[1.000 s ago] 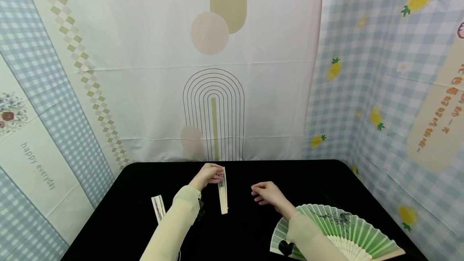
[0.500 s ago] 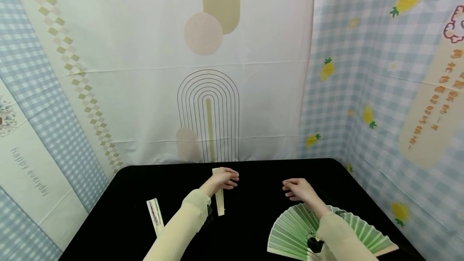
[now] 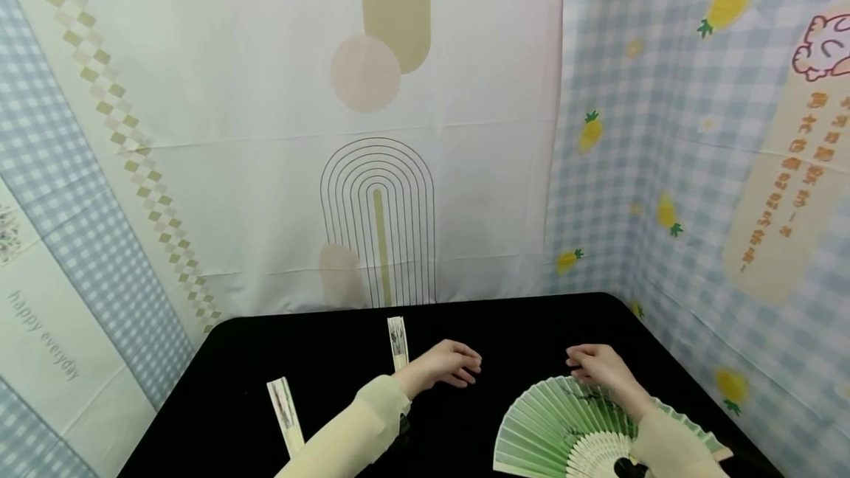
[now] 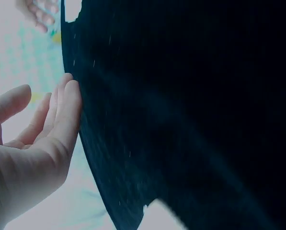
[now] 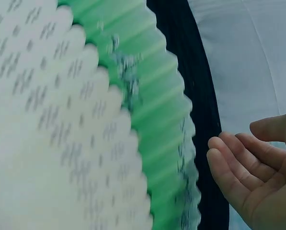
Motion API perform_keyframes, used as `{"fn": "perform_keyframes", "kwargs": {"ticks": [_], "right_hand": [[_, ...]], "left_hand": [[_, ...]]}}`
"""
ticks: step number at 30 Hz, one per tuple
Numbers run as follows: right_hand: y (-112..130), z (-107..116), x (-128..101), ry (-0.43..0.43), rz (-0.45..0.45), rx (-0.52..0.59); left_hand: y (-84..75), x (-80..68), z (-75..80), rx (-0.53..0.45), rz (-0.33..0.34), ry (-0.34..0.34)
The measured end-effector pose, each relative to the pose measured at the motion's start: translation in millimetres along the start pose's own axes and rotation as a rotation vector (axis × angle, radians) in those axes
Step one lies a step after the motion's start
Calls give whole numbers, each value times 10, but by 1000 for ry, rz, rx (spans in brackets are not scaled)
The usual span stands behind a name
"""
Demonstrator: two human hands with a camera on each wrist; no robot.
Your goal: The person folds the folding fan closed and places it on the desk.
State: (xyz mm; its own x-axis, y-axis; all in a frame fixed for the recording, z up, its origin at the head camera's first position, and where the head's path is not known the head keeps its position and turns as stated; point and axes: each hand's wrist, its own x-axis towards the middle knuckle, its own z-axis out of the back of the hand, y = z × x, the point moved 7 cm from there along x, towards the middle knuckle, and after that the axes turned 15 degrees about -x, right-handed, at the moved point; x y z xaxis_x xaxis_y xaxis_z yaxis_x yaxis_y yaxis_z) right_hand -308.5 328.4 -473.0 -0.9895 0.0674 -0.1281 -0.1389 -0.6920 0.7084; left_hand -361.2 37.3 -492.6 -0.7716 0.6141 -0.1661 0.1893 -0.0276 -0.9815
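Note:
My left hand [image 3: 446, 364] hovers over the middle of the black table with loosely bent fingers and nothing in them. Behind its wrist a folded fan [image 3: 398, 338] lies near the far edge, its lower part hidden by the arm. Another folded fan [image 3: 285, 410] lies further left, partly covered by the left sleeve. My right hand [image 3: 604, 371], also holding nothing, is above the far edge of a spread green fan [image 3: 544, 419]. That fan's pale ribs and scalloped green leaf fill much of the right wrist view, beside the relaxed fingers [image 5: 243, 167].
The black table [image 3: 332, 345] has rounded far corners and backs onto a white printed curtain [image 3: 491, 190]. A blue checked curtain [image 3: 617, 190] with pineapples hangs along the right side. Another checked cloth [image 3: 86, 257] hangs at the left.
My left hand has left the middle folded fan and moved right. My right hand has moved right, over the green fan. The head view has turned slightly right.

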Motion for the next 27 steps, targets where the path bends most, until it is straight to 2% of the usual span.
{"fn": "perform_keyframes", "kwargs": {"ticks": [8,12,18,22,27], "right_hand": [[-265,337,-32,-15,-57,10],[-364,509,-84,-25,-46,-10],[-469,731,-147,-53,-14,-88],[-611,829,-172,-24,-63,-130],[-815,920,-251,-29,-104,-288]], "left_hand": [[39,-43,-223,-9,16,55],[26,-54,-281,-5,27,74],[42,-86,-341,-9,59,72],[80,-127,-386,-17,64,60],[128,-168,-434,-28,54,46]]}}
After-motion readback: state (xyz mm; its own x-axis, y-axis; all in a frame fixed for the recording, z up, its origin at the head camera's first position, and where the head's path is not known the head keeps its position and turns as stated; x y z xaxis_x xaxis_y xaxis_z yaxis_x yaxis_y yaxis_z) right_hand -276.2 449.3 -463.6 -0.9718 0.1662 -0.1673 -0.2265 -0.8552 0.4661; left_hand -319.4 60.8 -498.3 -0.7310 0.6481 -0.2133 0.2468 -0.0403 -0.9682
